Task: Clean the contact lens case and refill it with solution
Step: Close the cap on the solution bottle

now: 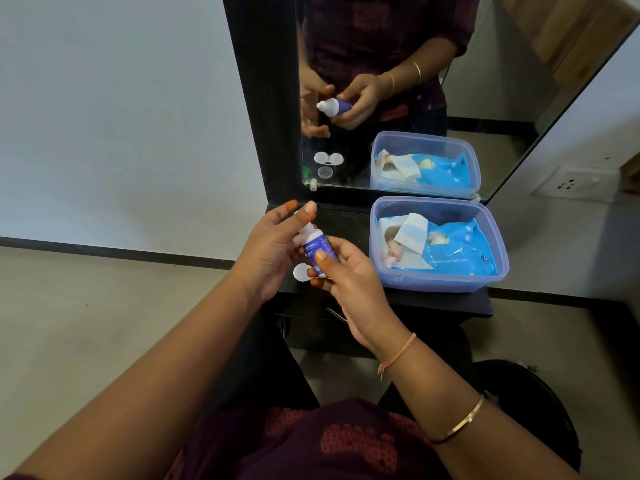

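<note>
Solution bottle (313,245) — purple-labelled plastic — in grip of right hand (349,289)

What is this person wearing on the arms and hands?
Both forearms are bare, with no sleeves reaching them. At the right hand wrist sits a thin peach thread; further up, a gold bangle. The left hand wears nothing visible. The top is dark maroon, red-patterned.

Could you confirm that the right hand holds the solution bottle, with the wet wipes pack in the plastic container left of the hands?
Not quite: in the head view the plastic container holding the wet wipes pack sits right of the hands. The right hand does hold the solution bottle.
</note>
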